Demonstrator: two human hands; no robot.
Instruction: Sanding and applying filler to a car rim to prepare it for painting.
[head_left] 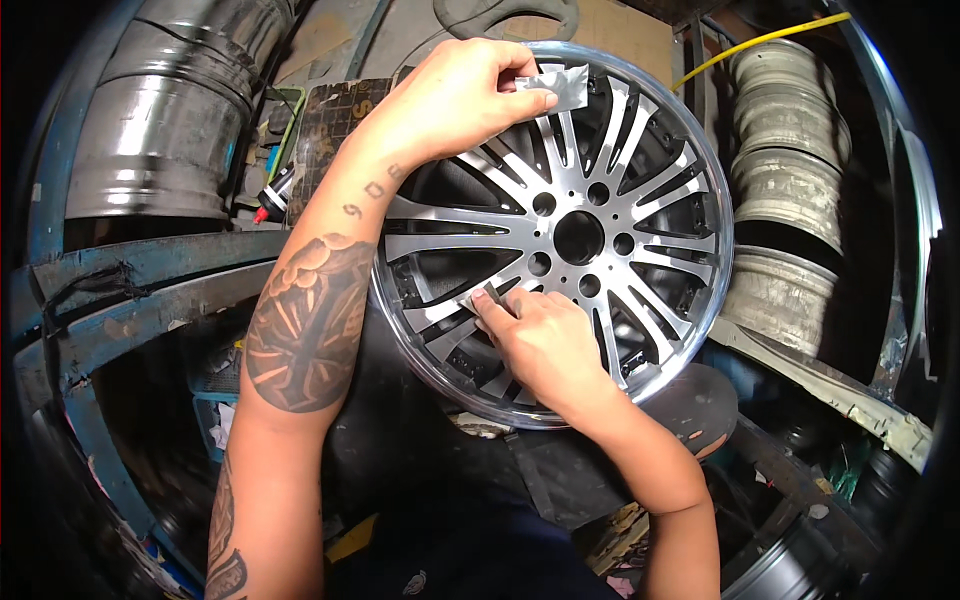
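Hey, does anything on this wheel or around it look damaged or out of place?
Nothing on the wheel stands out: spokes look intact. The left hand holds grey paper at the rim; the right hand presses a spoke. The stacked rims behind look dull and worn.

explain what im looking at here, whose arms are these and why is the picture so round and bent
This is one picture from a camera worn on a person's head, looking down at their own two bare hands. Its very wide lens makes the picture round and bends straight edges near the rim.

The arms come up from the lower edge. Between them an alloy wheel, silver spokes with dark gaps, stands tilted toward the person.

The left hand, on the tattooed arm, pinches a small grey sheet, perhaps sandpaper, at the wheel's top rim. The right hand presses its fingertips on a lower spoke, over what looks like a small grey piece.

Around them: a stack of worn rims on the right, a shiny metal barrel upper left, and a blue metal frame on the left.
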